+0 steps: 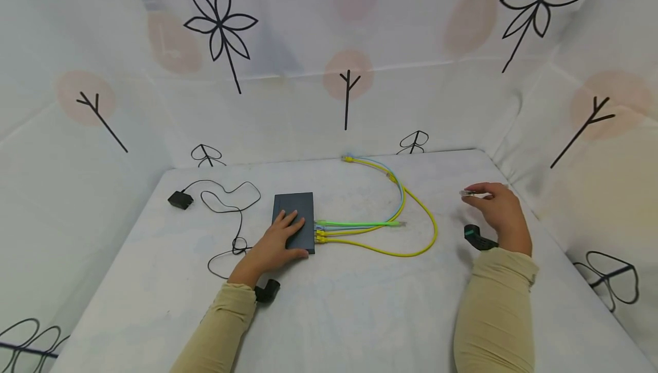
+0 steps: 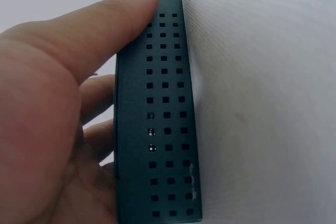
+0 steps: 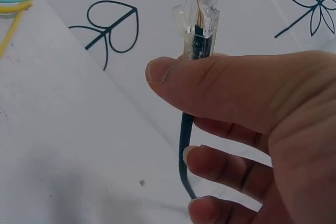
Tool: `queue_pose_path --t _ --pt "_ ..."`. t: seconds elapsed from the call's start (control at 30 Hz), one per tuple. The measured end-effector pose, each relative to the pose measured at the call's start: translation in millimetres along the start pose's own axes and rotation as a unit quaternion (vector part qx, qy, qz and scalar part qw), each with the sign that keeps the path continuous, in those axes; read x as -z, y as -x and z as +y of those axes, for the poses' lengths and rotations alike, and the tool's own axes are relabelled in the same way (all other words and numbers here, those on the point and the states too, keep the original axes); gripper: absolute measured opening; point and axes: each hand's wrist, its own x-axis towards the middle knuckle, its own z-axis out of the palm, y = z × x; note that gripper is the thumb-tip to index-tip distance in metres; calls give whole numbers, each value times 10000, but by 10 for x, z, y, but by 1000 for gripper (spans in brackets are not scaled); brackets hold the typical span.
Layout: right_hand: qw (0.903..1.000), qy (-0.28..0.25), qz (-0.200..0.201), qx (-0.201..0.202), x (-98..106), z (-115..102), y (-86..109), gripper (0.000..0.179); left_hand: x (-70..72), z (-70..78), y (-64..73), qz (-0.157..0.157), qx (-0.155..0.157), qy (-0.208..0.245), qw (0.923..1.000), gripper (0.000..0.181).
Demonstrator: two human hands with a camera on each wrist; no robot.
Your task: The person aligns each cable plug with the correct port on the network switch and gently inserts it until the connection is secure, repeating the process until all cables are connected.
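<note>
A dark network switch (image 1: 303, 204) lies on the white cloth. My left hand (image 1: 277, 244) rests over it, fingers spread straight across its top. In the left wrist view the thumb (image 2: 126, 3) presses the vented side near the corner. Off to the right, my right hand (image 1: 496, 207) pinches a dark network cable just behind its clear plug (image 1: 466, 193). The right wrist view shows the plug (image 3: 205, 3) pointing up past the thumb, thin wires inside it. Below the thumb, the dark cable (image 3: 185, 135) runs down past the other fingers.
Yellow cables (image 1: 432, 224), a light blue cable (image 1: 401, 190) and a short green cable (image 1: 360, 224) extend from the switch's right side. A black power adapter (image 1: 180, 199) with a tangled black cord (image 1: 240, 230) lies to the left. Patterned white cloth walls (image 1: 288, 110) surround the table.
</note>
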Motion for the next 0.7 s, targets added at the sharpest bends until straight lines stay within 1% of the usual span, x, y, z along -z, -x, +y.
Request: queue_pose_path --t 0.17,0.3,0.37,0.43,0.57,0.7 --pt "9996 -107 213 -121 -11 -54 11 56 -5 -6 8 -8 3 -2 10000 84" --pt "9989 -233 322 -235 -21 -80 23 53 2 -1 10 -25 15 22 10000 83" --pt "9991 -229 300 -193 -30 -80 23 53 7 0 8 -23 11 40 10000 83" --pt "9995 -138 273 -54 -42 -79 21 53 12 2 9 -19 3 59 10000 84" --pt "9992 190 23 337 -69 -68 7 55 10 -6 -2 -18 -23 57 10000 84" --pt "9960 430 -549 550 -117 -66 -24 49 -1 -26 -19 -22 10 38 10000 84"
